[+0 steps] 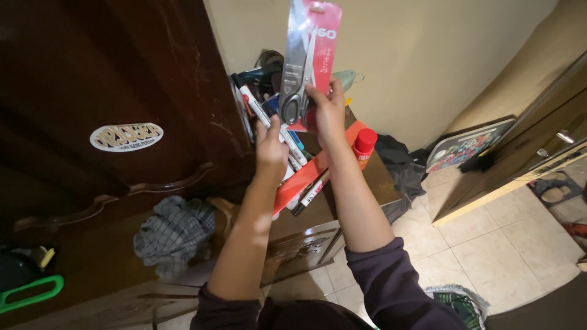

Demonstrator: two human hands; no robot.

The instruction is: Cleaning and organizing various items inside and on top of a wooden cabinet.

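Observation:
My right hand (328, 110) grips a pair of scissors (298, 73) in a pink card blister pack (319, 49), held upright against the wall. My left hand (270, 150) is closed around a bunch of pens and markers (262, 110) with white barrels. More markers and an orange strip (306, 174) lie under both hands on a brown wooden cabinet (373, 177). A red-capped bottle (364, 145) stands just right of my right wrist.
A dark wooden wardrobe door (110, 91) with an oval sticker fills the left. A checked cloth (174, 235) lies below it. A green handle (30, 293) shows bottom left. Dark fabric (400, 165) hangs off the cabinet. Tiled floor (507, 256) and another door (538, 153) lie right.

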